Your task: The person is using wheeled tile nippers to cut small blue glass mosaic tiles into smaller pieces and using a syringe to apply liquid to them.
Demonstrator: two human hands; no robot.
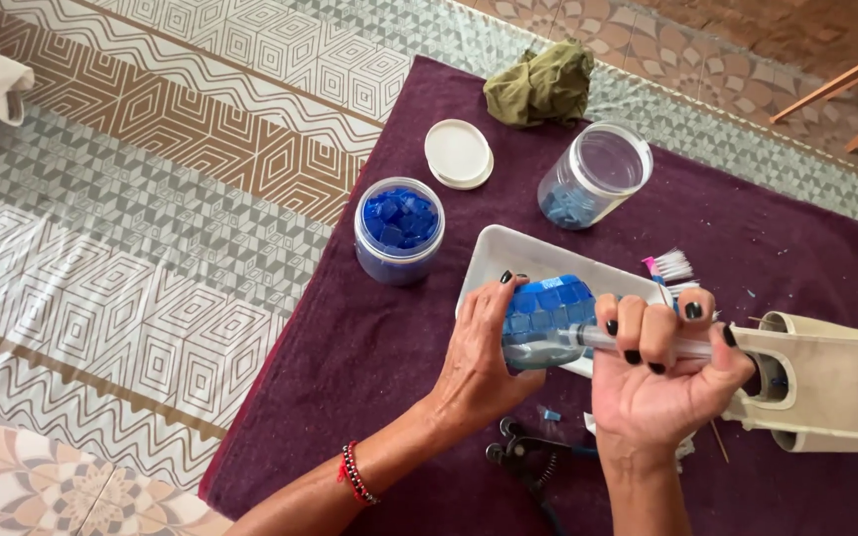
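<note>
- A patterned mat [151, 179] covers the floor at the left, and a dark purple cloth [369, 377] lies over it.
- An open jar of blue tiles [398, 230] stands on the cloth, its white lid [458, 154] just behind it.
- The left hand [479, 347] is wrapped around a blue tile-covered object [548, 313], held above a white tray [528, 260].
- A crumpled green rag [541, 84] lies at the cloth's far edge; a nearly empty clear jar [593, 177] lies tilted near it.
- Pliers [528, 459] lie on the cloth below the wrists.
- The right hand [662, 372] is clenched on a clear syringe-like tube [638, 342], its tip touching the tiled object.
- A small brush [669, 266] lies beside the tray.
- A beige moulded piece [836, 382] lies at the right, just beside the right hand.
</note>
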